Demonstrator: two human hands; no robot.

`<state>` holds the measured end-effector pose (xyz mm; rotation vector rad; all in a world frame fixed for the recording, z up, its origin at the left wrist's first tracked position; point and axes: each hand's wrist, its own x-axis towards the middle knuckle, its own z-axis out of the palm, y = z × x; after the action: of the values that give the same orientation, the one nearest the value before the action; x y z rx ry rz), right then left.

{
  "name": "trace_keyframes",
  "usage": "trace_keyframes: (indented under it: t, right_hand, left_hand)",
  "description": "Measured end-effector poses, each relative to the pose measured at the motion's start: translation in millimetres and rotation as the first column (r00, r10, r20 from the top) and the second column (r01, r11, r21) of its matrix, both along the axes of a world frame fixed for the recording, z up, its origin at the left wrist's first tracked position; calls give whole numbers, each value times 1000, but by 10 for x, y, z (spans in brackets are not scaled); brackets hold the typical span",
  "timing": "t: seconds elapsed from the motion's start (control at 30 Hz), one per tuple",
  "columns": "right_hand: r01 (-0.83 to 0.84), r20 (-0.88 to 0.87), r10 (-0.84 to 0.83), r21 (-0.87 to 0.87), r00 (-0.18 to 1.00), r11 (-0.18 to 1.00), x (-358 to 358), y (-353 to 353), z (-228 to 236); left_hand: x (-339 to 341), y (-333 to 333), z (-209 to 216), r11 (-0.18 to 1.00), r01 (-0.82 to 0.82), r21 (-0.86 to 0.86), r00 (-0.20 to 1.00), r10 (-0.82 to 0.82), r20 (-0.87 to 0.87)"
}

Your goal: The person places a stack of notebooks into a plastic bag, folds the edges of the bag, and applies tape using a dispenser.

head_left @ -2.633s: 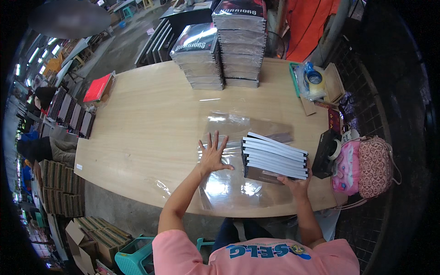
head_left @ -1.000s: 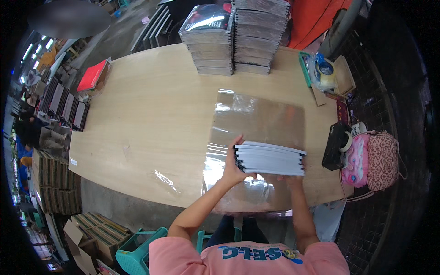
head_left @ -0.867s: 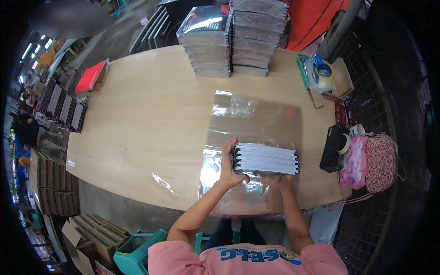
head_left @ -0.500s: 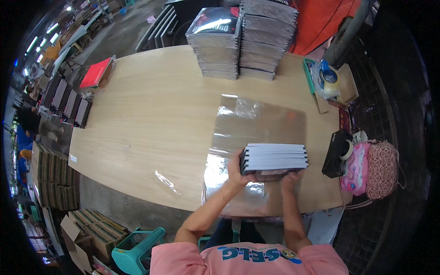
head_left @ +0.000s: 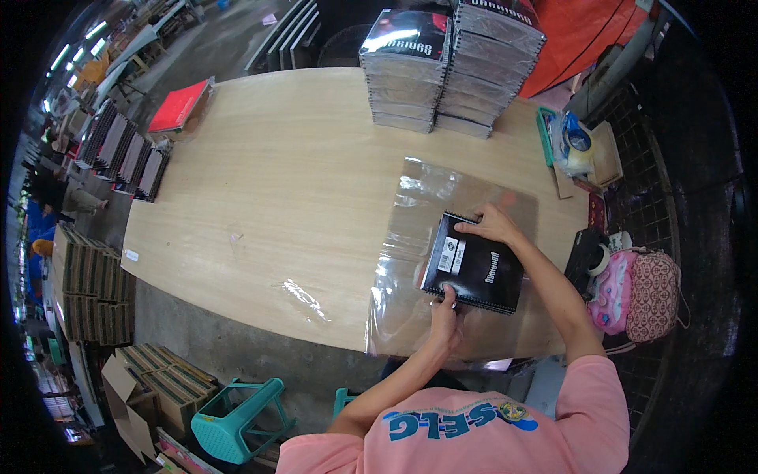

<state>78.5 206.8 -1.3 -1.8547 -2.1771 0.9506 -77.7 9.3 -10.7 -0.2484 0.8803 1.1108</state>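
A stack of black-covered spiral notebooks is face up over a clear plastic sheet on the wooden table. A white label with a barcode is on the top cover. My left hand grips the near left edge, its thumb on the cover and its fingers mostly hidden below. At the far edge, my right hand holds the same stack, thumb lying on the cover. Whether the stack rests on the plastic or is slightly raised, I cannot tell.
Tall piles of plastic-wrapped notebooks stand at the table's far side. A red package lies far left. Tape rolls, a black box and a pink bag line the right edge. A green stool stands below left.
The notebook stack has turned from showing its white page edges to lying cover up. My right hand has moved from the near side to the far edge; my left has shifted to the near edge.
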Motion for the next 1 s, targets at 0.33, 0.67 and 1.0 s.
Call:
trace_keyframes:
  t: [0.33, 0.67, 1.0]
  right_hand:
    - [-42, 132, -5, 356, 991, 934, -140, -34, -317]
    - [-46, -34, 62, 351, 997, 935, -524, -2434, 492]
    - [85, 156, -252, 672, 955, 736, -362, -2818, 217]
  left_hand:
    - [-237, -22, -571, 852, 523, 15, 655, -391, -646]
    - [-922, -88, -63, 64, 974, -219, -225, 408, -885]
    - [-924, -90, 174, -2, 910, -415, -357, 503, -787]
